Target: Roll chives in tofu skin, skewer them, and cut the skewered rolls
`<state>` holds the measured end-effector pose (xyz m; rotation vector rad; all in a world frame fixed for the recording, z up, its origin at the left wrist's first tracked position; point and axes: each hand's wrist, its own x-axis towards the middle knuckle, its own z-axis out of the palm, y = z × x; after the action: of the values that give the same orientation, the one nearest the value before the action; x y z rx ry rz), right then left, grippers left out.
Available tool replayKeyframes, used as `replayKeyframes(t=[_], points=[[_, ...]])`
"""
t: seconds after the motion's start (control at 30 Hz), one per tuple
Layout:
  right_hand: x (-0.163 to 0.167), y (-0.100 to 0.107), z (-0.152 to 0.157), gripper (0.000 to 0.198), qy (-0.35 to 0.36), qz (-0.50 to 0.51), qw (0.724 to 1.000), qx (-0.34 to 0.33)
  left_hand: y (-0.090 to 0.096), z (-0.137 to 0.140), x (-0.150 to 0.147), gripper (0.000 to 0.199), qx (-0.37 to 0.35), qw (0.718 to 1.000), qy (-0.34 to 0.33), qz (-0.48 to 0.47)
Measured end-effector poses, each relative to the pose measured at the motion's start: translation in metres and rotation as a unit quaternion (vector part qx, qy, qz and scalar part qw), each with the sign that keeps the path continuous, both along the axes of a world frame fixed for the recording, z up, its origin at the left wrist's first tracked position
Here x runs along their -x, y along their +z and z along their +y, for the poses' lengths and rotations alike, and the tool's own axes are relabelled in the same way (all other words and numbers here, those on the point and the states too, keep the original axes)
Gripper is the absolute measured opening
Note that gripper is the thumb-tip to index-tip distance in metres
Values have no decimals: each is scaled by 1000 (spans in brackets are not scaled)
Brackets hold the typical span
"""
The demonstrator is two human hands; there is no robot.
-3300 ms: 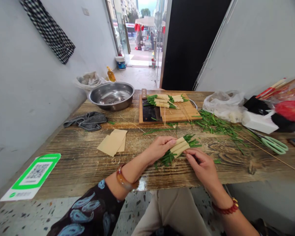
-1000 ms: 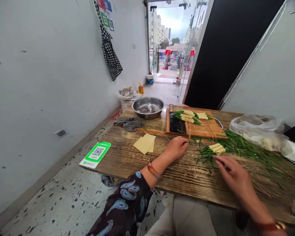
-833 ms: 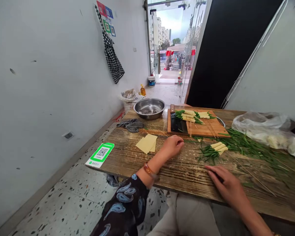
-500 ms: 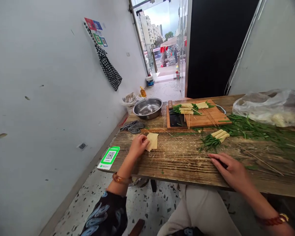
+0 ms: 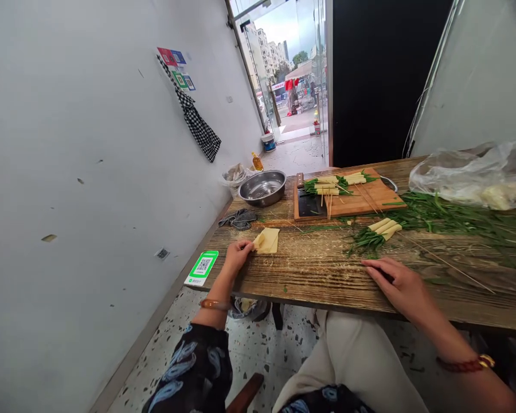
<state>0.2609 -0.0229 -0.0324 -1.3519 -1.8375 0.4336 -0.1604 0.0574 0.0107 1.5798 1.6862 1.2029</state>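
Observation:
My left hand (image 5: 238, 253) pinches the left corner of a thin, pale yellow tofu-skin sheet (image 5: 272, 240), and that corner is lifted and folded over. The rest of the sheet lies flat on the wooden table, and I cannot tell how many layers are there. My right hand (image 5: 393, 281) rests near the table's front edge, fingers stretched to the left, thumb a little apart, nothing visible in it. Just beyond it lie several tofu-skin rolls (image 5: 386, 228) filled with green chives (image 5: 367, 241). A long thin skewer (image 5: 449, 264) runs to the right of them.
A cutting board (image 5: 356, 198) carries a cleaver (image 5: 308, 205) and more skewered rolls. To its left stand a steel basin (image 5: 263, 189) and a dark cloth (image 5: 239, 219). Loose chives (image 5: 451, 221) and a plastic bag (image 5: 477, 178) lie right. A QR-code card (image 5: 202, 268) sits at the left edge.
My left hand has drawn slightly left and down, peeling up and folding the tofu-skin corner. My right hand has stayed almost in place. The camera view has shifted slightly.

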Motion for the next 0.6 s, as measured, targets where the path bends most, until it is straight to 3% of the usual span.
replayKeyframes(t=[0.13,0.27,0.37,0.47,0.53,0.6], points=[[0,-2,0,31,0,7,1000,-4,14,-5,-3,40,-8,995,24,-100],[0,-4,1,30,5,12,1000,-8,35,-11,-30,38,-43,988,-4,-146],[0,-3,1,29,5,14,1000,-17,41,-14,-65,24,-99,987,-128,-20],[1,1,0,29,3,16,1000,-24,34,-18,-99,17,-124,938,-268,184],[2,4,-1,28,-1,15,1000,-22,27,-23,-115,20,-120,916,-289,252],[3,7,-2,28,-3,13,1000,-15,20,-30,-122,24,-121,915,-275,270]])
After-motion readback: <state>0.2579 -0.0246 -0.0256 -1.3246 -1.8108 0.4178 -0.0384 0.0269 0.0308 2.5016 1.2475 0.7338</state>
